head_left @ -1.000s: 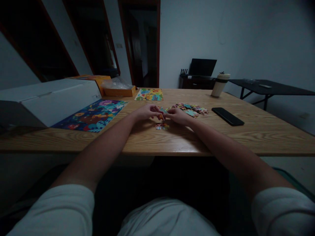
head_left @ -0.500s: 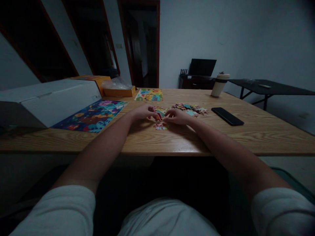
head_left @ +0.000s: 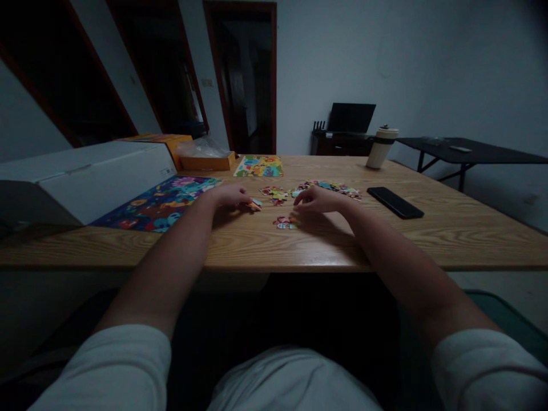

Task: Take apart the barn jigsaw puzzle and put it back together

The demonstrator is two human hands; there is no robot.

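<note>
My left hand is closed on a colourful puzzle piece, held just above the table at its fingertips. Across from it, my right hand hovers low with bent fingers, a gap showing between fingertips and thumb; I see nothing in it. A small joined cluster of puzzle pieces lies on the wood just below and left of the right hand. Loose puzzle pieces are scattered between the hands, and a larger pile of pieces spreads behind the right hand, which partly hides it.
A dark blue picture sheet lies at left beside a white box. Farther back are an orange tray with clear plastic and a yellow picture sheet. A phone and a lidded cup are at right.
My left hand has moved left, away from the right hand, with the puzzle piece in its fingers. My right hand has shifted slightly right, and more of the loose pieces shows between them.
</note>
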